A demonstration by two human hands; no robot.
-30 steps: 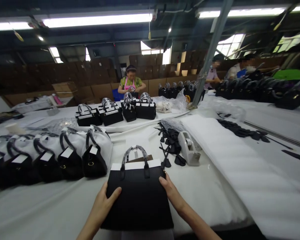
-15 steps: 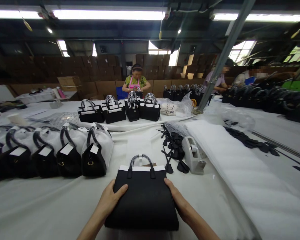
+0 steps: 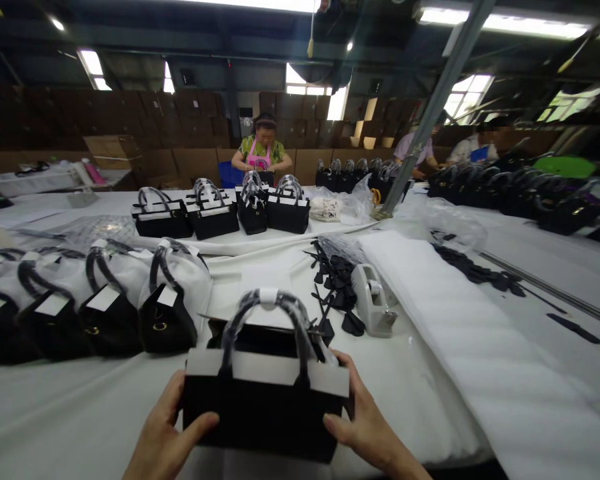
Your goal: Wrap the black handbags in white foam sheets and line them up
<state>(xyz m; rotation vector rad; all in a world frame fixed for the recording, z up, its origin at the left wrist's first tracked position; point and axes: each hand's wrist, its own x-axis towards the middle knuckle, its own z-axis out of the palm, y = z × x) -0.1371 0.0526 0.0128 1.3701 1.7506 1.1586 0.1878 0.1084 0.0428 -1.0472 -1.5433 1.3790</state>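
Between my two hands is a black handbag (image 3: pixel 265 413), upright with its top tipped toward me. White paper runs along its upper edge, and its two handles are wrapped in clear plastic, joined by a white piece. My left hand (image 3: pixel 167 427) grips the bag's left side, thumb on the front face. On the opposite side my right hand (image 3: pixel 363 417) grips it likewise, thumb also on the front. The dark opening of the bag shows behind the near handle. Its underside is hidden.
Finished-looking black handbags (image 3: pixel 167 320) with white tags stand in a row at left. Black straps and tags (image 3: pixel 333 287) lie beside a tape dispenser (image 3: pixel 375 303). White foam sheet (image 3: pixel 460 333) stretches along the right. Across the table, a person (image 3: pixel 264 150) handles a bag behind several others.
The handbag has tipped so its top and opening now face me, and it sits nearer. Both hands moved with it. My view has shifted to the right and downward.
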